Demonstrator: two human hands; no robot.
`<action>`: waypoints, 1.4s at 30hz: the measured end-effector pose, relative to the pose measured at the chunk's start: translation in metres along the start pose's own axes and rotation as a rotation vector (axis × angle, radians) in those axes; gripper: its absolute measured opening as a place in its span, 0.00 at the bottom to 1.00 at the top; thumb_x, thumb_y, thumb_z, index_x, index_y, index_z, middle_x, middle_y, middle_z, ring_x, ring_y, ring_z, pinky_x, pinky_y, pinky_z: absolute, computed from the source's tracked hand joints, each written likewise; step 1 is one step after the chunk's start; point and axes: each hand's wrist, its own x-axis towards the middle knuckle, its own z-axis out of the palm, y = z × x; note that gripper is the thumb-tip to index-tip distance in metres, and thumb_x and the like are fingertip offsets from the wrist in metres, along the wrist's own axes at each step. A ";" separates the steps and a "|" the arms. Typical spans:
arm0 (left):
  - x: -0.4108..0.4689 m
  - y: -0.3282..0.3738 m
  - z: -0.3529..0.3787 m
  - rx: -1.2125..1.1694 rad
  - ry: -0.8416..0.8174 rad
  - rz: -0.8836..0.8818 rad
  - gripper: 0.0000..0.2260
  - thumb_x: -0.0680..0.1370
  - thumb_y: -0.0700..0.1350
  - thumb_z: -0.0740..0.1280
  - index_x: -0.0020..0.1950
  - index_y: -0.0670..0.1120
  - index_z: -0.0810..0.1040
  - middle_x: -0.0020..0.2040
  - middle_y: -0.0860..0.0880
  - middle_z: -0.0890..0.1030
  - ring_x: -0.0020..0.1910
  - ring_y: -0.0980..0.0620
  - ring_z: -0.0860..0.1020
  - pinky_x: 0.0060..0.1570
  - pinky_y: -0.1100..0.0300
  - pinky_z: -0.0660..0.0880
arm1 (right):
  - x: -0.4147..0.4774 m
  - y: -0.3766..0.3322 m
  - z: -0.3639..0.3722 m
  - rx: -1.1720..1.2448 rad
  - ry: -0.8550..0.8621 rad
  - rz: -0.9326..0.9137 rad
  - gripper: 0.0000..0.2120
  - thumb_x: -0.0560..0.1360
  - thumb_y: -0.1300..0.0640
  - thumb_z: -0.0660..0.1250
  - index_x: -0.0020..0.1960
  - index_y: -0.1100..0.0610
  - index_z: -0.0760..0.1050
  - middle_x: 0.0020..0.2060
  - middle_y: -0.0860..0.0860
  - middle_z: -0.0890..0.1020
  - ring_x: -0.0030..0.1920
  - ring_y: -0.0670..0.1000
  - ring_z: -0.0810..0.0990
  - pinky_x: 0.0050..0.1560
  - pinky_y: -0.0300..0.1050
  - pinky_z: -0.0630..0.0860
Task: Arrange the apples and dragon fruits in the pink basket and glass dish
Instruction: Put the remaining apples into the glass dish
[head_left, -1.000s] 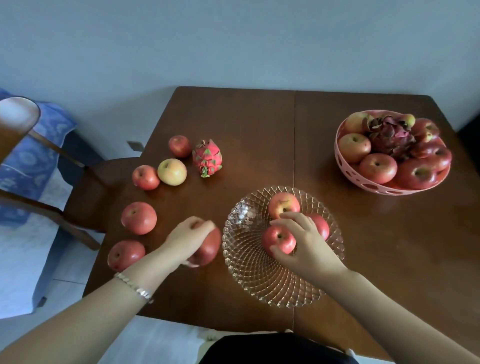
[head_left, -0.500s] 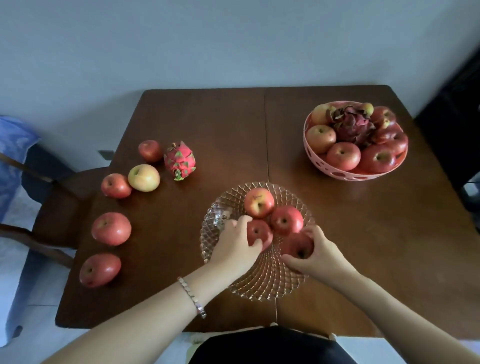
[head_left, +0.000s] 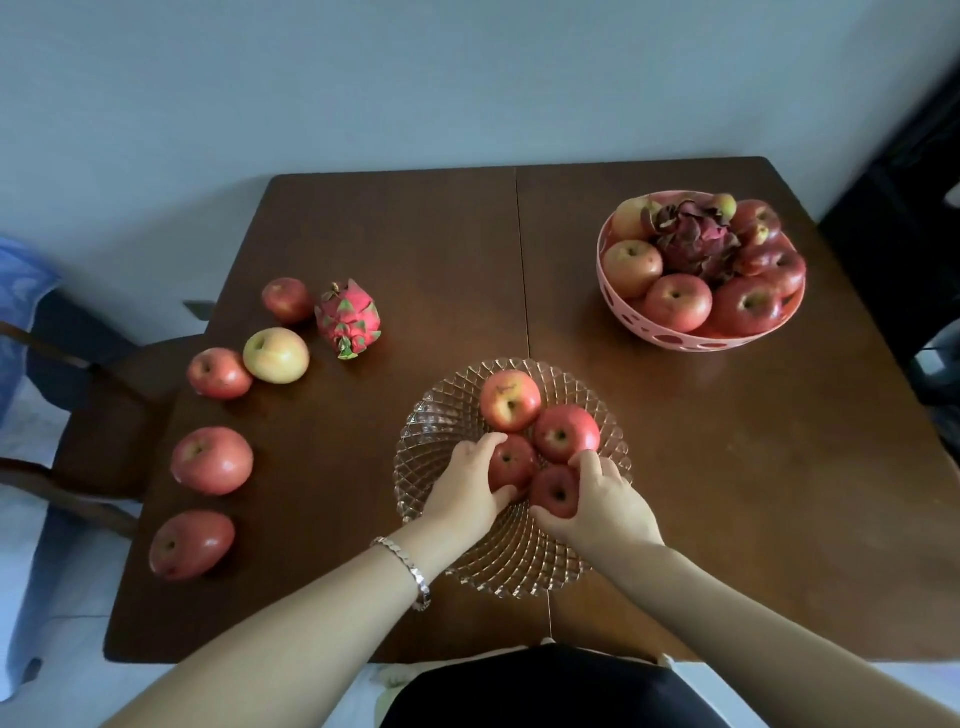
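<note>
- The brown wooden table (head_left: 727, 467) stands against a pale wall (head_left: 415, 78), with a chair (head_left: 114, 415) tucked in at its left edge.
- A second ago your left hand (head_left: 462, 491) held an apple on the table beside the glass dish (head_left: 441, 410), and the dish held three. That apple is now inside, so the dish holds four.
- Your left hand now curls round the near-left apple (head_left: 511, 462) in the dish, fingers over the top and thumb below.
- Your right hand (head_left: 608, 504) grips the near-right apple (head_left: 556, 491) beside it, and the two apples touch.
- By the look of it, you are settling both apples against the two far apples (head_left: 510, 400) (head_left: 566, 434), neither of which you touch.
- Count in the glass dish, at the centre near you: four apples, no dragon fruit.
- Count loose on the left of the table: five apples, one fewer than a second ago. Four are red apples (head_left: 288, 300) (head_left: 218, 372) (head_left: 212, 460) (head_left: 191, 544) and one is a yellow-green apple (head_left: 275, 355).
- One bright pink dragon fruit (head_left: 348, 325) lies just beside the farthest loose apple.
- Count in the pink basket (head_left: 675, 338), far right: one dark dragon fruit (head_left: 696, 241) ringed by at least six apples. Some are half hidden, so the exact number cannot be told.
- Judging by this, six fruits are not yet placed, and the basket already looks full.
</note>
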 end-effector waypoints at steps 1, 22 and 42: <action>0.000 -0.001 0.000 -0.009 -0.001 0.000 0.25 0.75 0.45 0.68 0.70 0.53 0.63 0.65 0.46 0.67 0.59 0.45 0.75 0.58 0.55 0.71 | 0.000 -0.001 0.001 -0.054 -0.004 -0.016 0.35 0.66 0.38 0.70 0.64 0.55 0.62 0.58 0.53 0.72 0.56 0.55 0.75 0.50 0.46 0.74; 0.001 -0.005 0.013 -0.241 0.064 -0.143 0.30 0.72 0.47 0.72 0.69 0.47 0.62 0.67 0.46 0.67 0.63 0.47 0.73 0.63 0.54 0.70 | -0.003 -0.005 0.001 -0.431 0.056 -0.123 0.38 0.46 0.45 0.81 0.51 0.58 0.74 0.48 0.58 0.77 0.43 0.60 0.80 0.35 0.51 0.78; -0.075 -0.193 -0.094 0.063 0.499 -0.901 0.41 0.72 0.47 0.71 0.75 0.43 0.47 0.73 0.31 0.52 0.69 0.29 0.58 0.68 0.37 0.59 | 0.018 -0.047 0.017 -0.361 -0.015 -0.522 0.16 0.72 0.57 0.66 0.59 0.55 0.76 0.61 0.53 0.76 0.63 0.57 0.72 0.61 0.53 0.70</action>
